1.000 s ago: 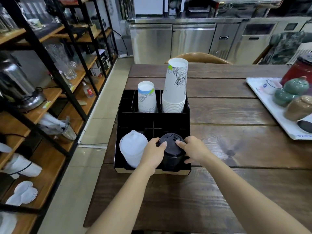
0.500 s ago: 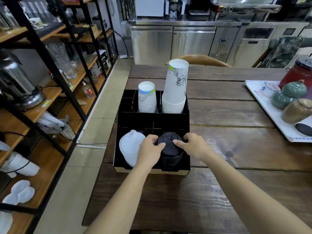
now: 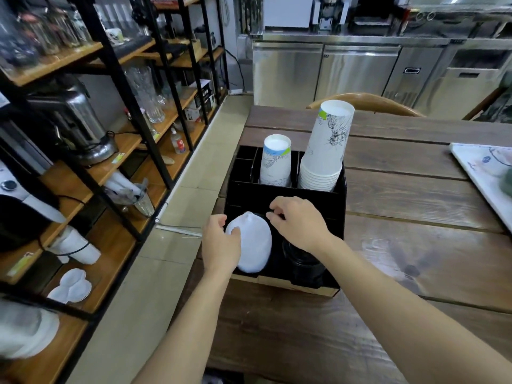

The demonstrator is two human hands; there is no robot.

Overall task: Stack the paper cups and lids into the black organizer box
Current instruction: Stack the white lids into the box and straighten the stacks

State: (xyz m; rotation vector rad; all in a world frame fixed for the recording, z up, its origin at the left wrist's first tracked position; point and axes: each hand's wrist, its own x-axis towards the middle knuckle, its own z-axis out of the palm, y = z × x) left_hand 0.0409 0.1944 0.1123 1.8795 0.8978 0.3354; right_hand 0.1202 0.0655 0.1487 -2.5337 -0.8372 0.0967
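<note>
The black organizer box (image 3: 339, 206) stands at the wooden table's left edge. Its back compartments hold a short stack of paper cups (image 3: 276, 161) and a taller stack of paper cups (image 3: 327, 146), all upside down. At the front left sits a stack of white lids (image 3: 253, 246); at the front right a stack of black lids (image 3: 303, 266), partly hidden by my right wrist. My left hand (image 3: 220, 245) rests on the white lids' left side, thumb on top. Over the box's middle hovers my right hand (image 3: 300, 220), fingers curled just right of the white lids' top.
A wooden table (image 3: 401, 245) carries a white tray (image 3: 482, 173) at the right edge. Left of the table runs a tiled aisle, then black-framed wooden shelves (image 3: 91, 167) with glassware, appliances and spare lids. A chair back (image 3: 368, 102) and steel counters stand behind.
Both hands have left the black lids and shifted left to the white lids. The camera view has swung left, so the tray sits nearer the right edge.
</note>
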